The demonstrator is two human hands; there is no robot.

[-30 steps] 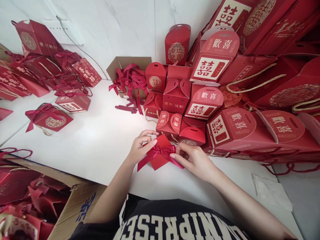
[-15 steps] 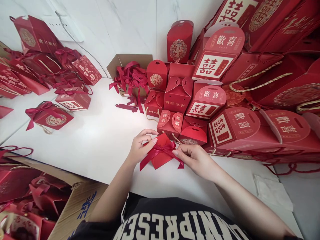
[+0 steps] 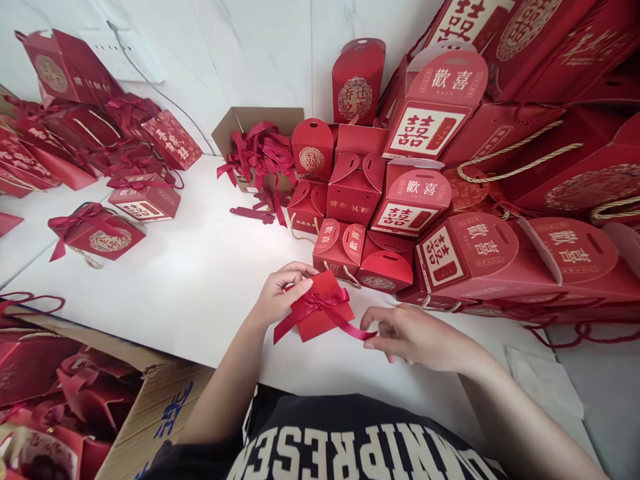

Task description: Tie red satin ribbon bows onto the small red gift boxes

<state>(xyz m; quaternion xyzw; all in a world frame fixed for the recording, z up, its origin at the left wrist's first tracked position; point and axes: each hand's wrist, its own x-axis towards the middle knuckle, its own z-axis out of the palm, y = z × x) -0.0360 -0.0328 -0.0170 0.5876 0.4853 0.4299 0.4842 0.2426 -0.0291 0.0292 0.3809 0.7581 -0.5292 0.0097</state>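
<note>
A small red gift box [image 3: 320, 327] rests on the white table near its front edge, with a dark pink satin ribbon [image 3: 327, 302] tied in a bow on top. My left hand [image 3: 285, 293] grips the box at its upper left, the thumb lying on the top face. Between the thumb and fingers of my right hand [image 3: 407, 337] is the end of the ribbon's right tail, drawn out to the right of the box. The left tail of the ribbon hangs free over the box's lower left side.
Red boxes with gold cord handles [image 3: 340, 250] stand packed behind and to the right. An open cardboard box of ribbons [image 3: 265, 153] is at the back. Finished-looking bowed boxes [image 3: 97, 230] sit at left. A large carton [image 3: 165, 407] of red boxes is at lower left.
My right hand has moved right and down, from beside the bow to the tip of the ribbon's right tail, which is now stretched out. My left hand stays on the box.
</note>
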